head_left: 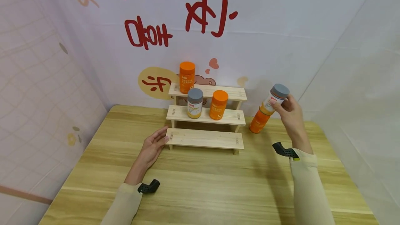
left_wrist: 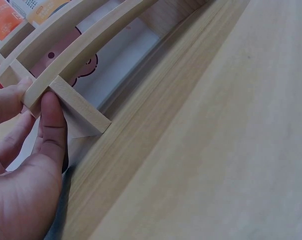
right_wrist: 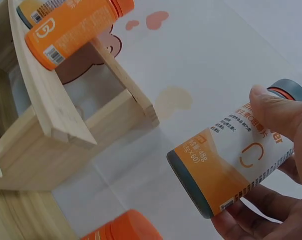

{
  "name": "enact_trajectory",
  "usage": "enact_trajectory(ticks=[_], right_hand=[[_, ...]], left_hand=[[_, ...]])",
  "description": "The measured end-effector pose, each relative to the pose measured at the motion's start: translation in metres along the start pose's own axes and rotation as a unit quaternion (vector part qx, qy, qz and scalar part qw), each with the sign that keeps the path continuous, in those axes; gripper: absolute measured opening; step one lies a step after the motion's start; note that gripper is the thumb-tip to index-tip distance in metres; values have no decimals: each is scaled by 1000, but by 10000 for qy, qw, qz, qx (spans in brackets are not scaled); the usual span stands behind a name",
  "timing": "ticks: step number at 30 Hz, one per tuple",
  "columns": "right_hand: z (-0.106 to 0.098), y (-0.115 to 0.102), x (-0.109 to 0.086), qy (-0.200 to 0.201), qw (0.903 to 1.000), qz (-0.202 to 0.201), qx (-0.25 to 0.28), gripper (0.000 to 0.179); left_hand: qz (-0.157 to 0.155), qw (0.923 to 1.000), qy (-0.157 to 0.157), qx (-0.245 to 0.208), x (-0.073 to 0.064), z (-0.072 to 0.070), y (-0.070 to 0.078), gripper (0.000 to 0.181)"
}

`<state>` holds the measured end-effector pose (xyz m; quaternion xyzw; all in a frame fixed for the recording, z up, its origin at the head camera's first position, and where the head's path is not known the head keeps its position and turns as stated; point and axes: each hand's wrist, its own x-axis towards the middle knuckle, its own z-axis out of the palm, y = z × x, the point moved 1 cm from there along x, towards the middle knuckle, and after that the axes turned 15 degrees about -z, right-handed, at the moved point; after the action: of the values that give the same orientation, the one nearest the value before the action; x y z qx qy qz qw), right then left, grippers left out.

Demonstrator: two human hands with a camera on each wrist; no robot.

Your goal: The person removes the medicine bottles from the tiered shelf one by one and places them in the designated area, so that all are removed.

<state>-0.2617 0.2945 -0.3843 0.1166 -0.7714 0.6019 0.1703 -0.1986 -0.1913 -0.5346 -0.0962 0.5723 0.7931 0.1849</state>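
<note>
My right hand (head_left: pixel 291 112) grips a grey-capped supplement bottle (head_left: pixel 274 99) with a white and orange label, thumb on one side and fingers on the other. In the right wrist view that bottle (right_wrist: pixel 230 155) is held up off the table, tilted. Below it in the head view is an orange bottle (head_left: pixel 259 122) on the table, partly covered by the held one. My left hand (head_left: pixel 153 148) pinches the left end of the lowest step of a three-step wooden rack (head_left: pixel 204 138). In the left wrist view the thumb lies on top of the board (left_wrist: pixel 66 60) and a finger underneath.
An orange bottle (head_left: pixel 187 78) stands at the left of the top step. On the middle step are a grey-capped bottle (head_left: pixel 195 103) and another orange bottle (head_left: pixel 218 105). The rack stands on a wood-grain table (head_left: pixel 200 186), against a printed white backdrop (head_left: pixel 281 37).
</note>
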Motion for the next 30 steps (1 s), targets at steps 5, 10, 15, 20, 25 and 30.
enact_trajectory(ticks=[5,10,15,20,25,30], right_hand=[[-10,8,-6,91,9998,137,82,64],[-18,16,-11,172,9998,118,66,62],[-26,27,-17,291,9995,42,89,61],[-34,41,-24,260,9986,147,-426,62],[-41,56,-29,381,9991,191,-85,62],[-45,68,-33,369,9988,274,-183,61]], left_hand=[[44,10000,-10,30,1,0,1,62],[58,9999,8,83,1,0,0,63],[53,9999,9,89,1,1,0,64],[77,9999,20,64,1,1,1,64],[93,9999,12,41,1,1,1,64],[135,9999,-9,31,1,0,0,63]])
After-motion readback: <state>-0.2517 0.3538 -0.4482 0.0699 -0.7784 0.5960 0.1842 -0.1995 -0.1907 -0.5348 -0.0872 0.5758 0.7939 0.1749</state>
